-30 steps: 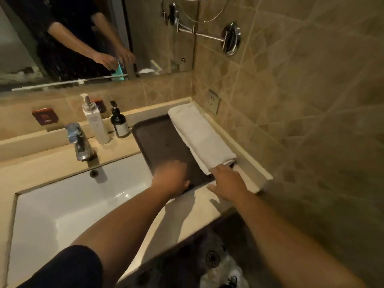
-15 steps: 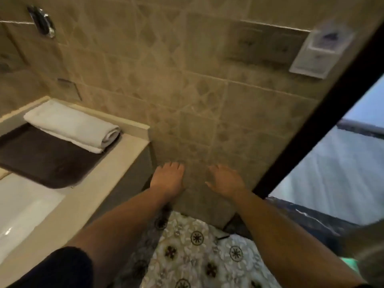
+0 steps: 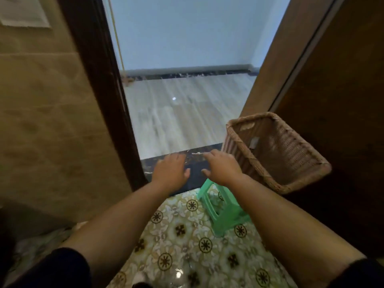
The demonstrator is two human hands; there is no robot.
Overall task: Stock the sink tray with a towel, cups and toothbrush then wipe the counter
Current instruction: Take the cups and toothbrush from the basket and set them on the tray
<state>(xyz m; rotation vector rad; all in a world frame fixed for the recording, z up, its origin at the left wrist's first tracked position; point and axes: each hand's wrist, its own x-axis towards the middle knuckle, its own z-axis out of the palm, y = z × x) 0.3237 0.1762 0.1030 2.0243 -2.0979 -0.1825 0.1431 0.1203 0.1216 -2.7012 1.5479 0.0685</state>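
None of the task's things, the towel, the cups, the toothbrush, the tray, shows in our view now; we cannot tell where they are. We hold both arms out in front of us, palms down; our left hand (image 3: 171, 172) has its fingers spread a little and its grip is loose and has hold of nothing; our right hand (image 3: 221, 168) is the same, fingers stretched forward, grip wide and bare, with nothing in it. The two hands are near each other but apart.

Just beside the right hand, on its right, is a square woven brown wicker basket (image 3: 276, 154); it looks tilted; there is a small pale thing inside it that is too blurry to name. Under the right wrist stands a little mint green plastic stool (image 3: 223, 210); we cannot tell if the basket rests on it. The stool stands on a floor of yellow tiles with dark flower shapes (image 3: 187, 235).

Past our hands is a dark stone doorstep (image 3: 195, 173); beyond it lies a pale grey wooden floor (image 3: 182, 117) and a light blue wall (image 3: 182, 32). A dark brown door frame (image 3: 99, 84) runs up the left side, next to a tan tiled wall (image 3: 45, 121); a brown wooden door (image 3: 336, 80) stands on the right.
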